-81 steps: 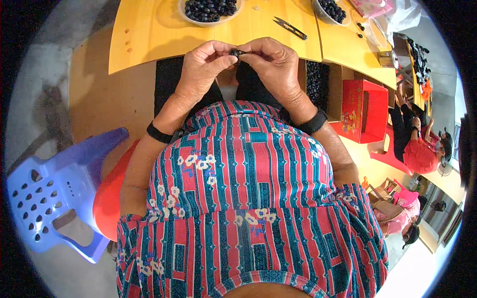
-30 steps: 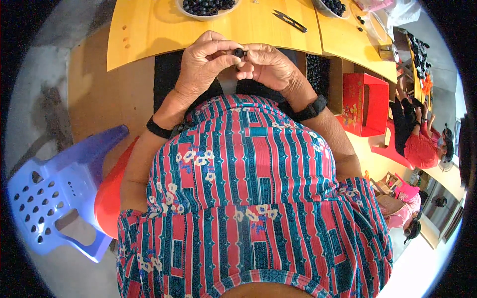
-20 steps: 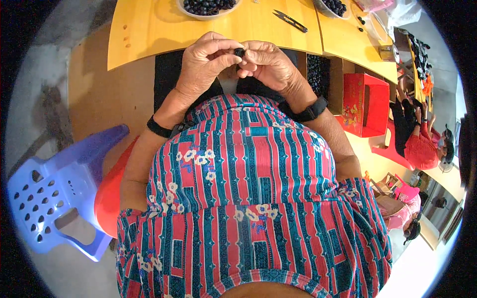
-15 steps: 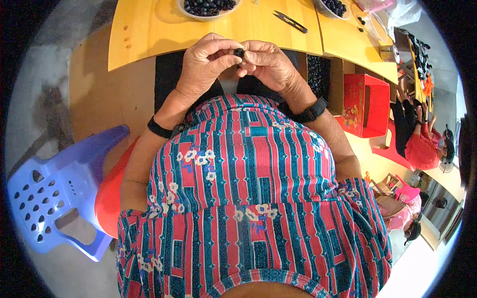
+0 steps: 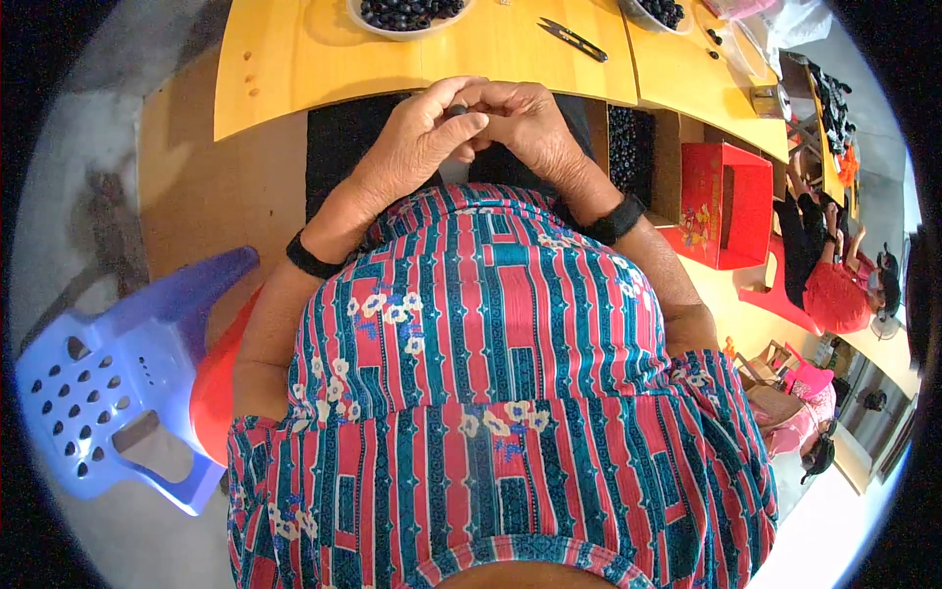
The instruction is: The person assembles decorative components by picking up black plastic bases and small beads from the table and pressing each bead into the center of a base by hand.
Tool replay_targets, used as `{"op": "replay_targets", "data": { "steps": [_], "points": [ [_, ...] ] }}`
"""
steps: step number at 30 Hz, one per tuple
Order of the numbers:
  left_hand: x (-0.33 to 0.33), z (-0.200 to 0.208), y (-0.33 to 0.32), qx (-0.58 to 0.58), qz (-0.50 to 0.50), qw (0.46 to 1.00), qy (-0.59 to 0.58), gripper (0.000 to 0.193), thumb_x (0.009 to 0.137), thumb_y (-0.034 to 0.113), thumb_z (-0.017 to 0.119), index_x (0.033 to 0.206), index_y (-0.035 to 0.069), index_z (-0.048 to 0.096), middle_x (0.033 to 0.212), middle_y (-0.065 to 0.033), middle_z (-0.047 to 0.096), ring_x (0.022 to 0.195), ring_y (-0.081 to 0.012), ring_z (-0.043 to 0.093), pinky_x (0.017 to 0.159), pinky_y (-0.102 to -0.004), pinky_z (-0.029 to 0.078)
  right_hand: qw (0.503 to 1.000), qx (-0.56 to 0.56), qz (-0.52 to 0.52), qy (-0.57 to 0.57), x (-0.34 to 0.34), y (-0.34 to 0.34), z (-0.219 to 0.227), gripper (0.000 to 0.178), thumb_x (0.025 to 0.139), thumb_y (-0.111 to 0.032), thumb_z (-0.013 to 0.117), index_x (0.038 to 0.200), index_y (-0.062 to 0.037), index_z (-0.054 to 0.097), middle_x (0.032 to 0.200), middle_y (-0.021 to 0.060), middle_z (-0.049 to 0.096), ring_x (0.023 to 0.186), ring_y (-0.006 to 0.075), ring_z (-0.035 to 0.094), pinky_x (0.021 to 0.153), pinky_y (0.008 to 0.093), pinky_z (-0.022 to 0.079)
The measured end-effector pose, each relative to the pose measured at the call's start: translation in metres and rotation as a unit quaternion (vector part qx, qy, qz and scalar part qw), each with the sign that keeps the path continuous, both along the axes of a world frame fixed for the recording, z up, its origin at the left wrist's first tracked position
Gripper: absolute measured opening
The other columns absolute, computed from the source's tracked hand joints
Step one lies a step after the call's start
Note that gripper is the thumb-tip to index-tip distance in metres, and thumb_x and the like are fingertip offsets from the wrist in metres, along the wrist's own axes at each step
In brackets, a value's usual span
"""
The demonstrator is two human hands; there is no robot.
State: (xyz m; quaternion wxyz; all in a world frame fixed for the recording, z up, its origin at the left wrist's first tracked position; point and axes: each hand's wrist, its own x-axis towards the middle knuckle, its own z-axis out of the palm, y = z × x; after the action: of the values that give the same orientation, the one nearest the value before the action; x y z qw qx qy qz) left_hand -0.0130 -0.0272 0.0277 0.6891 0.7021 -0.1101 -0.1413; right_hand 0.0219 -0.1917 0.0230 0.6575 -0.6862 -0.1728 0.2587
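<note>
Both hands were up together at the near edge of the table [image 5: 294, 69], knuckles almost meeting. The left hand [image 5: 417, 137] had its fingers curled in, thumb and fingertips pinched on a small dark bead [image 5: 457, 110] that peeked out right at the top of the grip. The right hand [image 5: 525, 123] was cupped just beside it, fingers bent and touching the left, closing in on the same bead from the other side. The bead looked roundish, so its long axis and which way it pointed could not be told from here; most of it was hidden by the fingers. Farther out on the yellow table sat a bowl of dark beads [image 5: 407, 12], and to its right small black scissors [image 5: 574, 39], tips toward the left.
</note>
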Motion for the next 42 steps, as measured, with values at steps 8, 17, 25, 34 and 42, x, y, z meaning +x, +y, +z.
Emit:
{"op": "replay_targets", "data": {
  "steps": [8, 17, 25, 34, 42],
  "points": [
    [0.002, -0.009, -0.003, -0.039, 0.033, 0.998, -0.046, 0.036, 0.091, 0.017, 0.052, 0.118, -0.005, 0.046, 0.088, -0.008, 0.059, 0.07, -0.0097, 0.059, 0.059, -0.0207, 0.05, 0.998, -0.009, -0.034, -0.055, -0.004, 0.004, 0.005, 0.017, 0.081, -0.001, 0.056, 0.096, 0.002, 0.063, 0.073, 0.0028, 0.061, 0.063, 0.0078, 0.055, 0.058, 0.0212, 0.047],
    [0.009, -0.014, -0.003, -0.166, 0.08, 0.982, 0.033, 0.046, 0.094, 0.028, 0.046, 0.129, -0.001, 0.039, 0.111, -0.0109, 0.057, 0.08, -0.0102, 0.058, 0.07, -0.0219, 0.049, 0.94, 0.295, -0.002, 0.174, 0.023, -0.026, -0.01, 0.022, 0.085, -0.015, 0.059, 0.099, 0.0022, 0.059, 0.069, 0.004, 0.057, 0.056, 0.0115, 0.053, 0.06, 0.0273, 0.05],
    [0.002, -0.034, 0.004, -0.045, 0.063, 0.995, 0.06, 0.037, 0.094, 0.024, 0.046, 0.121, 0.0, 0.049, 0.105, -0.0079, 0.06, 0.076, -0.008, 0.055, 0.066, -0.0211, 0.047, 0.918, 0.31, -0.227, 0.097, 0.069, -0.077, 0.011, 0.02, 0.088, -0.014, 0.05, 0.101, 0.0002, 0.055, 0.076, 0.0028, 0.057, 0.064, 0.0127, 0.055, 0.068, 0.0325, 0.05],
    [0.0, -0.04, 0.006, -0.062, 0.08, 0.992, 0.074, 0.034, 0.092, 0.022, 0.05, 0.119, 0.001, 0.052, 0.103, -0.0072, 0.06, 0.077, -0.0082, 0.055, 0.066, -0.0213, 0.046, 0.865, -0.03, -0.481, -0.137, 0.185, -0.167, 0.0, 0.024, 0.073, 0.001, 0.062, 0.096, 0.0067, 0.061, 0.079, 0.0097, 0.06, 0.069, 0.0171, 0.061, 0.06, 0.028, 0.051],
    [0.0, -0.033, 0.001, -0.088, 0.085, 0.992, 0.029, 0.027, 0.092, 0.014, 0.048, 0.115, 0.002, 0.055, 0.099, -0.0077, 0.059, 0.079, -0.0094, 0.053, 0.069, -0.0251, 0.052, 0.932, -0.024, -0.319, -0.172, 0.111, -0.068, 0.02, 0.014, 0.077, -0.004, 0.064, 0.09, -0.0007, 0.067, 0.077, 0.0026, 0.064, 0.063, 0.0078, 0.056, 0.054, 0.0211, 0.047]
  ]
}}
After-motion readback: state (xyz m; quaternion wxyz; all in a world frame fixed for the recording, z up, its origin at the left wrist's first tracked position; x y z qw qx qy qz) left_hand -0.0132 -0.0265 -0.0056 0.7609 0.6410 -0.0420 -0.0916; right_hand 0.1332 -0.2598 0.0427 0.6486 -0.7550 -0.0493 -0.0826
